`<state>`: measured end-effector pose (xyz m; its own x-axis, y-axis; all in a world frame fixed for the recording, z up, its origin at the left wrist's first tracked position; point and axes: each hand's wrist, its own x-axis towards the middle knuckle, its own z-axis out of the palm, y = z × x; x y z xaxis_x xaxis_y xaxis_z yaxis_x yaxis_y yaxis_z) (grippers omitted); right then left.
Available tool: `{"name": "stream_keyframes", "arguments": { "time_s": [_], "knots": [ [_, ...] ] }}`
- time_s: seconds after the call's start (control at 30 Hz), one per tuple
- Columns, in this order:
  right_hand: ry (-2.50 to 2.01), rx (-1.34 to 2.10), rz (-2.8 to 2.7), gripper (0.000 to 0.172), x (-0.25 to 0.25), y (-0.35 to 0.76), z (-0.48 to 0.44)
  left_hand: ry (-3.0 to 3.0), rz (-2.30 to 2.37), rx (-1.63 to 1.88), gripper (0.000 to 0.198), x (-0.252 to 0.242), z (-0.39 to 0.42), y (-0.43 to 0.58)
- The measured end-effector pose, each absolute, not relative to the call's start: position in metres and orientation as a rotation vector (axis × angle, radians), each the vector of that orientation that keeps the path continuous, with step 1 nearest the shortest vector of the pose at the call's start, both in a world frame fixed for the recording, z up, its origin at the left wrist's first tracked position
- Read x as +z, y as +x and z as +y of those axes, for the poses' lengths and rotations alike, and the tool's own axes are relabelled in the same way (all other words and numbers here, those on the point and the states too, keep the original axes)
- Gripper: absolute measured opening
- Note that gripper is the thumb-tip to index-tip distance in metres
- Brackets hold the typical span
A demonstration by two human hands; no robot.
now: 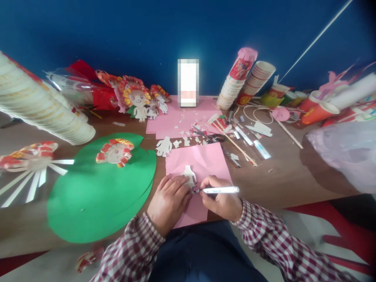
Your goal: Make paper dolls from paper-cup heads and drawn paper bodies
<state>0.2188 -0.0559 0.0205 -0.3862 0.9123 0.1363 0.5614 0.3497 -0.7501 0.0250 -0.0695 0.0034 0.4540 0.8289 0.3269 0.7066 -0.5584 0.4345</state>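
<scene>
A small white paper cutout (190, 173) shaped like a figure's body lies on a pink sheet (211, 160) in front of me. With fingers stretched out, my left hand (170, 197) lies flat over the cutout's lower left part and the sheet. My right hand (221, 197) is closed round a white marker pen (221, 190). The pen's tip is at the cutout's lower right edge, where a dark line shows. Part of the cutout is hidden under my left fingers. Another white body-shaped cutout (163, 146) lies just beyond the sheet's left corner.
Green paper circles (88, 203) lie at left, bearing a paper flower face (116, 152). Finished paper figures (137, 100) stand behind. Stacked paper cups (230, 92) rise at the back, with more (44, 102) leaning in at left. Scissors (216, 138) and paper scraps lie ahead.
</scene>
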Motion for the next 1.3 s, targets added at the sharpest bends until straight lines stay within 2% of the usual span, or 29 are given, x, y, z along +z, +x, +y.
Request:
{"name": "stream_keyframes", "arguments": {
  "time_s": [1.3],
  "knots": [
    [-1.197,0.952,-1.955,0.005,0.0188,0.2227,-0.0554,2.492,1.327,0.746,0.018,0.0025,-0.0693,0.0243]
  ]
}}
